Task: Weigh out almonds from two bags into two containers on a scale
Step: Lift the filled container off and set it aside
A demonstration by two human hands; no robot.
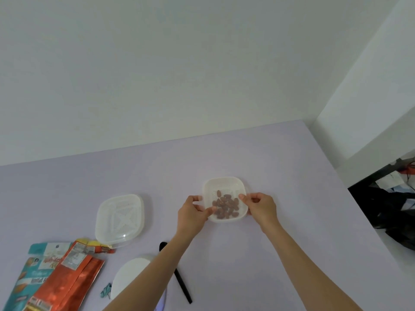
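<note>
Nearest, at the lower left edge: an orange foil bag [67,279] lying flat, overlapping a teal bag [24,277] on its left. Just right of these, a white round scale [132,274], partly hidden under the left forearm [157,265]. A small teal scrap [106,291] by the scale's left edge, touching or just beside it. Right of the scale, crossing under the same forearm, a black spoon [183,287], handle toward the viewer, bowl pointing away.

Beyond the bags, a clear lidded container [120,219], lid on, a ribbed white insert showing through. Its near corner just beside the top of the orange foil bag.

Farther out, mid-table: a white slotted container [224,182] holding a small heap of almonds [225,206], well apart from the scale and not on it. Left hand [193,215] gripping its left rim, thumb over the edge, fingers curled. Right hand [261,209] pinching the right rim the same way. Cannot tell whether resting on the lilac table [292,171] or lifted just clear of it.

Off the table's right side, black bags [390,212] in a pile. Behind everything, a plain white wall [179,63].
</note>
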